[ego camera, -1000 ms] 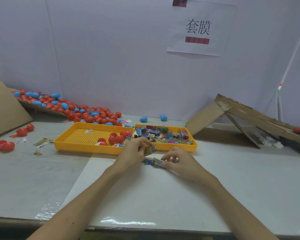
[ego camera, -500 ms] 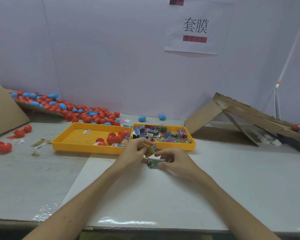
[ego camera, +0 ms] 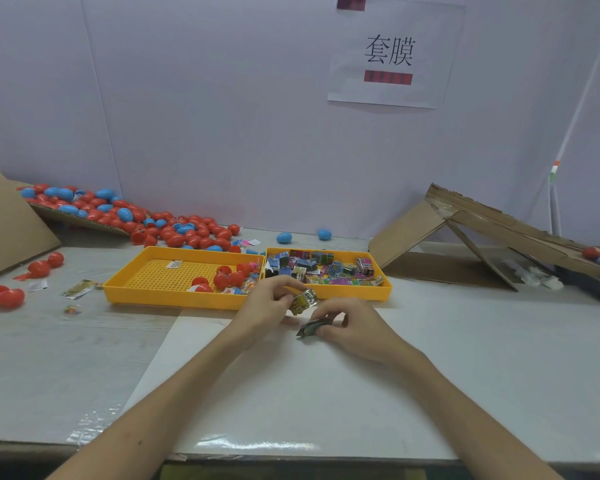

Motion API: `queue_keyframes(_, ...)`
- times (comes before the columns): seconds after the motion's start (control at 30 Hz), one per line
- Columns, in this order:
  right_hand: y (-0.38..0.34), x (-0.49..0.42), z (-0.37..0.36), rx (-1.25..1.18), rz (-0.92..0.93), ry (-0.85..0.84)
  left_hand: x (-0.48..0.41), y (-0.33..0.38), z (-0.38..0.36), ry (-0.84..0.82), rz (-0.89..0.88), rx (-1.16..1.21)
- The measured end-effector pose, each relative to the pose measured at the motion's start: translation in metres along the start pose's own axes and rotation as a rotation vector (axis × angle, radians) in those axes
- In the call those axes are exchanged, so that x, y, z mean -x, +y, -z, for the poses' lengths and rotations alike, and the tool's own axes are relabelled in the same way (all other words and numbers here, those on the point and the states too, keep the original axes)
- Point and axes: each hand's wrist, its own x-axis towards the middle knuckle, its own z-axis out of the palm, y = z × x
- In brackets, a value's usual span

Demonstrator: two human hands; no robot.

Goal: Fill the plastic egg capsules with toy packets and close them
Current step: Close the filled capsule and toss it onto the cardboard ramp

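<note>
Paper sign [ego camera: 395, 53] on the wall, folded cardboard [ego camera: 411, 233] at right, cardboard sheet [ego camera: 7, 220] at left

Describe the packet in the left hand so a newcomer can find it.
Two yellow trays sit side by side mid-table. Just before their junction, the left hand pinches a packet. It is yellow and silver, unlike the dark packet in the right hand.

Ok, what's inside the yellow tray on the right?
Toy packets, loosely heaped, fill the right yellow tray. Its floor and anything under the heap are covered; the left hand hides its near-left corner.
</note>
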Motion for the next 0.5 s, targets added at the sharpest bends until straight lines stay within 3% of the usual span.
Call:
queue_keyframes(0.13,-0.0004,-0.0002,0.0007,0.025,0.031,0.076,0.0009,0.003,-0.0002,0.01,-0.008,-0.034)
queue_keyframes(0.37,0.0048,-0.0022,-0.0012,0.118,0.028,0.048,0.0008,0.0041,0.0006,0.056,-0.015,-0.105)
queue_keyframes(0.5,0.0056,-0.0017,-0.0038,0.162,0.082,0.028,0.0034,0.0044,-0.0006,0.012,0.048,0.006)
